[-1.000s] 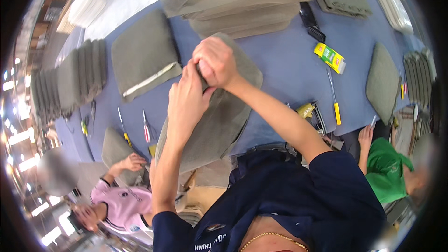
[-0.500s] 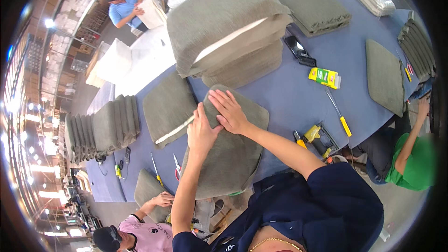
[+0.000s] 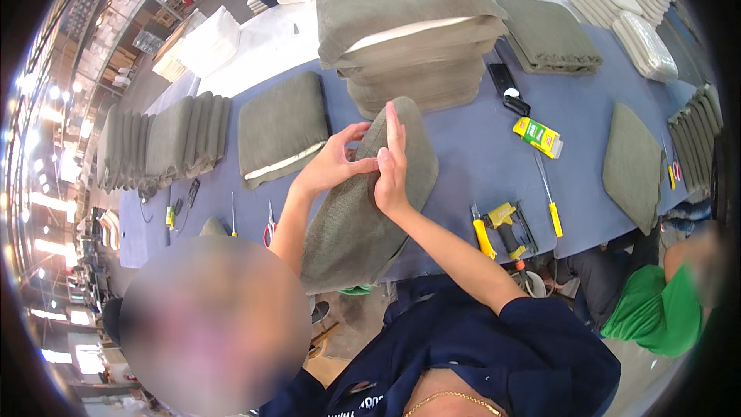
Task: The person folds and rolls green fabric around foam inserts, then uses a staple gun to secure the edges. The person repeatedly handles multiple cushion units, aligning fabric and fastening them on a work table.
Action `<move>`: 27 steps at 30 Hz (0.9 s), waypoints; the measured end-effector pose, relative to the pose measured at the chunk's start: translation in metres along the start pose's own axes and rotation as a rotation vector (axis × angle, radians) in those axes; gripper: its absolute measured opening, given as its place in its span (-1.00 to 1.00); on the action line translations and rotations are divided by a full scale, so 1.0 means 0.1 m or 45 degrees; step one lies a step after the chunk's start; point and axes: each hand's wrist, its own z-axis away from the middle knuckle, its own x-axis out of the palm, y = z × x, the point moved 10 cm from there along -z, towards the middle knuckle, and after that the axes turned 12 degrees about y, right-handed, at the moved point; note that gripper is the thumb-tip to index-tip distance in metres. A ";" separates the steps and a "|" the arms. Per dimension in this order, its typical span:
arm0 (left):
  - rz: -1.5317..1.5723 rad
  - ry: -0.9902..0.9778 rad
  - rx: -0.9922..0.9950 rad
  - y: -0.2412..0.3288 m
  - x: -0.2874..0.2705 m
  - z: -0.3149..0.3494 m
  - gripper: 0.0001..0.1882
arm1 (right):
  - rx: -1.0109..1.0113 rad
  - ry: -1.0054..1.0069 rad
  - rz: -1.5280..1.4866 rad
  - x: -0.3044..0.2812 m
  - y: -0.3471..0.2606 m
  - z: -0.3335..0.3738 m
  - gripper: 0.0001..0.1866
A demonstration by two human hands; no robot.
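A grey-green cushion [image 3: 363, 216] lies lengthwise on the blue table [image 3: 478, 162] in front of me, its near end hanging over the table's edge. My left hand [image 3: 333, 162] pinches the cushion's left side near its far end, thumb and fingers closed on the fabric. My right hand [image 3: 392, 166] stands flat and upright on the cushion's top, fingers straight and together, pressing down along its middle. Just beyond the cushion rises a tall stack of larger grey-green cushions [image 3: 409, 27].
A flat cushion with a white edge [image 3: 282, 135] lies to the left, a row of upright cushions [image 3: 166, 143] beyond it. A yellow box [image 3: 539, 137], screwdriver [image 3: 549, 201] and yellow power tool [image 3: 503, 224] lie right. A person in green [image 3: 648, 309] sits right; another person is lower left.
The view has tilted, so the table appears lower. My right hand has turned from gripping the cushion's far end to standing flat and edge-on upon it; my left hand keeps hold of the fabric.
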 end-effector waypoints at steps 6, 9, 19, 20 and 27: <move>-0.453 0.257 0.024 -0.19 0.03 -0.11 -0.17 | -0.051 0.002 0.186 0.21 0.31 0.14 -0.21; -0.705 0.402 0.157 -0.19 0.02 -0.05 -0.15 | -0.124 -0.027 0.213 0.31 0.42 0.23 -0.22; -0.810 0.505 0.342 -0.11 0.05 -0.14 0.12 | -0.162 -0.121 0.422 -0.01 1.13 0.81 -0.12; -0.825 0.493 0.338 -0.13 0.06 -0.16 0.10 | -0.132 -0.164 0.465 -0.01 1.15 0.83 -0.13; -0.791 0.413 0.340 0.07 0.17 -0.07 0.02 | -0.143 -0.183 0.427 -0.23 0.89 0.72 -0.15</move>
